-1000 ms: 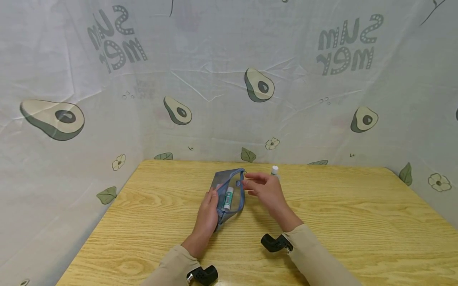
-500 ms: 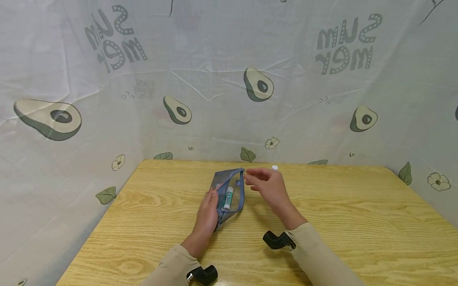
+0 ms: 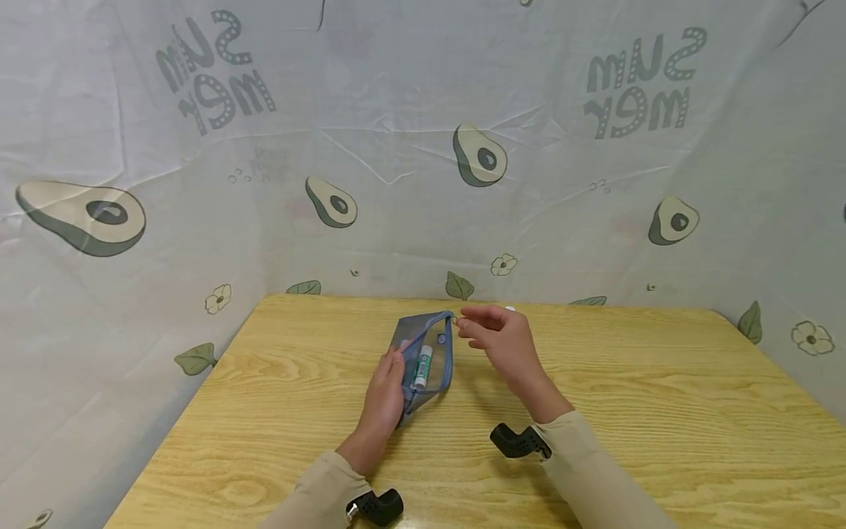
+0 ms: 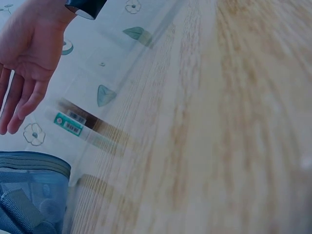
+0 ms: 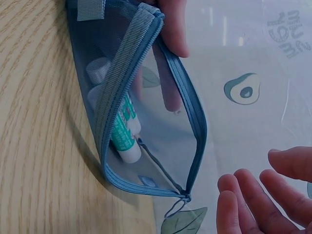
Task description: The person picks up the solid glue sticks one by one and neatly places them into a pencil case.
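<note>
In the head view, my left hand [image 3: 382, 389] holds a blue mesh zip pouch [image 3: 408, 328] by its near left side, the thumb along the edge. The pouch's mouth gapes to the right. Inside lies a white-and-green glue stick [image 3: 423, 367]; the right wrist view shows two such tubes, one glue stick [image 5: 124, 141] in front of the other. My right hand [image 3: 505, 342] hovers beside the far corner, fingers loosely bent. In the right wrist view its fingers [image 5: 253, 195] are spread apart from the zipper pull [image 5: 174, 207], with nothing between them.
Another glue stick [image 4: 68, 124] with a green label stands on the wooden table [image 3: 264, 411]; in the head view my right hand hides all but its white cap [image 3: 510, 308]. A patterned cloth [image 3: 396, 184] hangs behind the table. Each wrist wears a black camera [image 3: 518, 441].
My right hand has drifted slightly right, away from the pouch's far corner, and covers more of the standing glue stick. My left hand and the pouch have stayed nearly still.
</note>
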`<action>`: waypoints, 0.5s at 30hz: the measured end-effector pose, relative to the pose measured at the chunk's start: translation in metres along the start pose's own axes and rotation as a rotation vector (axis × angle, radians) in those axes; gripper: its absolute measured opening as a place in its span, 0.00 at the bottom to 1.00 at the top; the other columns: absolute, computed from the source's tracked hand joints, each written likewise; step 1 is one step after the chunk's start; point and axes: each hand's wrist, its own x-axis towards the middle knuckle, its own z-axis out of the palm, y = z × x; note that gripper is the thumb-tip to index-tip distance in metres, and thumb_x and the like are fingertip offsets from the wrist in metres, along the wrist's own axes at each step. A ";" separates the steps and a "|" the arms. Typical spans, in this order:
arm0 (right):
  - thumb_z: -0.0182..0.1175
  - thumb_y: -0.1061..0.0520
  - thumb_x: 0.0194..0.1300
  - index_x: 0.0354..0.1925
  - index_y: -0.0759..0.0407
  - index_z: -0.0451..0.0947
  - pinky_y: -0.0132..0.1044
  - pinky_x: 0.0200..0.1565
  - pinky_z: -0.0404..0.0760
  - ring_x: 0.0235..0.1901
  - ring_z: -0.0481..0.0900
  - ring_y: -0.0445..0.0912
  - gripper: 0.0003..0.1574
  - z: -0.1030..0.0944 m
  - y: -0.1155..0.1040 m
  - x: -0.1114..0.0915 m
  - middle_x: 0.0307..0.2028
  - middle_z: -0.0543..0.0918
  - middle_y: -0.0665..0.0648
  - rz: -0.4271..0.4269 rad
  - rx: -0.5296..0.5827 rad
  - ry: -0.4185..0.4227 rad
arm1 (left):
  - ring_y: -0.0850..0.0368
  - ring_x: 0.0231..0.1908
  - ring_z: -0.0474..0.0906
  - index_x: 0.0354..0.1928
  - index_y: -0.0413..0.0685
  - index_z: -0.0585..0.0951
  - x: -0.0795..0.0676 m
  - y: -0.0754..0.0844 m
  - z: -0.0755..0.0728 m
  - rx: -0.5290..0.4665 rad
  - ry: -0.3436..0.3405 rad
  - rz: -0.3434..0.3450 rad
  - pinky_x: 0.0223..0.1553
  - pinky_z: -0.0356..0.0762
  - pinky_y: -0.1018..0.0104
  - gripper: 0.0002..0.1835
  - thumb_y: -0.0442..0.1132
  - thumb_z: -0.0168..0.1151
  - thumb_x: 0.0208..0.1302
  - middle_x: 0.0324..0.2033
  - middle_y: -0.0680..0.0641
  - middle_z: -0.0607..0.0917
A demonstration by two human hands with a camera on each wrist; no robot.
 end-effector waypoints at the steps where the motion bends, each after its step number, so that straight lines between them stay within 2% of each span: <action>1: 0.67 0.56 0.75 0.62 0.64 0.83 0.37 0.50 0.91 0.41 0.91 0.40 0.22 -0.001 -0.001 0.000 0.56 0.88 0.68 -0.004 -0.001 -0.002 | 0.32 0.85 0.37 0.77 0.49 0.73 0.000 0.000 0.000 -0.003 0.002 0.001 0.83 0.36 0.29 0.28 0.52 0.35 0.89 0.85 0.35 0.52; 8: 0.67 0.57 0.75 0.62 0.64 0.83 0.36 0.49 0.91 0.43 0.92 0.43 0.21 -0.007 -0.004 0.000 0.57 0.88 0.69 -0.006 -0.009 0.017 | 0.29 0.85 0.39 0.76 0.46 0.74 0.003 0.002 0.004 0.000 0.002 0.036 0.82 0.37 0.28 0.28 0.50 0.35 0.89 0.84 0.32 0.54; 12: 0.66 0.56 0.76 0.62 0.64 0.83 0.38 0.50 0.91 0.41 0.91 0.39 0.22 -0.007 -0.005 0.000 0.57 0.88 0.69 -0.007 -0.017 0.013 | 0.29 0.85 0.39 0.76 0.44 0.74 0.002 0.002 0.004 0.005 0.010 0.033 0.82 0.37 0.27 0.28 0.49 0.34 0.89 0.83 0.32 0.55; 15: 0.67 0.55 0.76 0.62 0.63 0.83 0.40 0.51 0.91 0.40 0.90 0.36 0.22 -0.005 -0.007 0.001 0.57 0.88 0.68 -0.011 -0.022 0.012 | 0.30 0.85 0.40 0.76 0.47 0.74 0.001 0.001 0.001 0.013 0.018 0.017 0.82 0.38 0.28 0.28 0.51 0.35 0.89 0.84 0.34 0.55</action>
